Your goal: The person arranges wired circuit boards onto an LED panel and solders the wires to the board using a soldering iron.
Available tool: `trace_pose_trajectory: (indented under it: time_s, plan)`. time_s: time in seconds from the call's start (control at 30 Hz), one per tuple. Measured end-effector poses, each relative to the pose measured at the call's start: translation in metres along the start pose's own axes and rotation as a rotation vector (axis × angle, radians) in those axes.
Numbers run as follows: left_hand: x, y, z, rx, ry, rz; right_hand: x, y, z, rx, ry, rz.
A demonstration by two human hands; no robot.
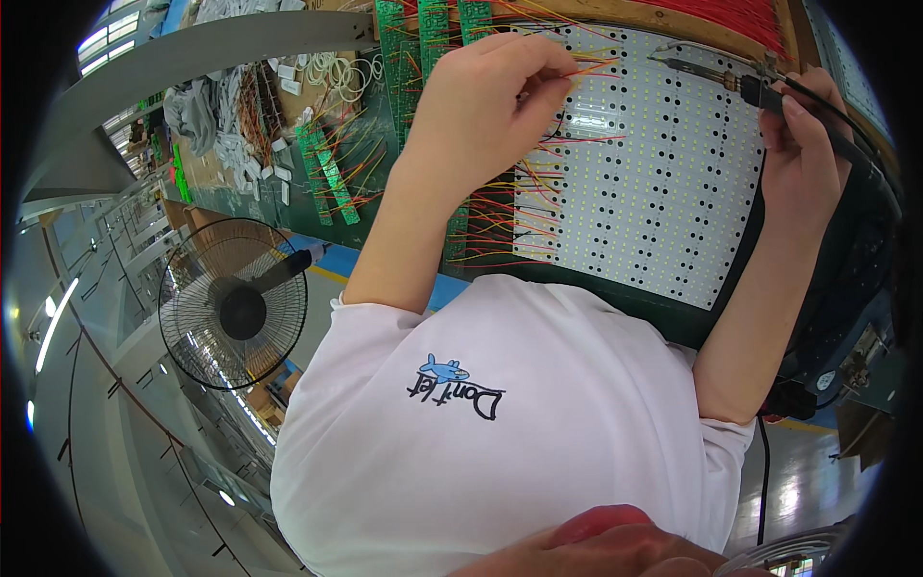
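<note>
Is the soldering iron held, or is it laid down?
Held: the soldering iron is in the right hand, with fingers closed on it.

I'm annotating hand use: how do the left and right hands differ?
The left hand seems to pinch thin wires; the right hand holds a soldering iron. The left hand is at the left side of the white panel, the right hand at its right. Both are bare.

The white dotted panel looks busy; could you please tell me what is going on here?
The person's left hand is at thin red and yellow wires over the white dotted panel; whether it grips them is unclear. The right hand holds a soldering iron, tip pointing toward the left hand. Green circuit boards lie along the panel's left side.
</note>
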State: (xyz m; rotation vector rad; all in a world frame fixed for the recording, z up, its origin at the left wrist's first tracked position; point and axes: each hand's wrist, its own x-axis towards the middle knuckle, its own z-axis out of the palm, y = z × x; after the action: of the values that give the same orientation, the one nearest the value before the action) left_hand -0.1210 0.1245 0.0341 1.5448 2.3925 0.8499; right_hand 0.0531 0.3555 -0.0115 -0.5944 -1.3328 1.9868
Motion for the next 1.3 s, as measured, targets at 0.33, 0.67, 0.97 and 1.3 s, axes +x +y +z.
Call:
trace_pose_trajectory:
  time_s: [0.33, 0.67, 0.97, 1.3]
  plan:
    - [0.004, 0.004, 0.013, -0.103, -0.035, -0.141, 0.000, 0.002, -0.013, -0.154, -0.206, 0.025]
    - [0.006, 0.002, 0.017, -0.131, -0.065, -0.187, -0.003, -0.001, 0.002, -0.252, -0.219, -0.028]
    - [0.006, 0.001, 0.018, -0.106, -0.077, -0.200, 0.000, 0.000, 0.000, -0.252, -0.254, -0.034]
    - [0.006, -0.002, 0.019, -0.103, -0.081, -0.181, -0.001, -0.002, 0.001, -0.320, -0.325, -0.038]
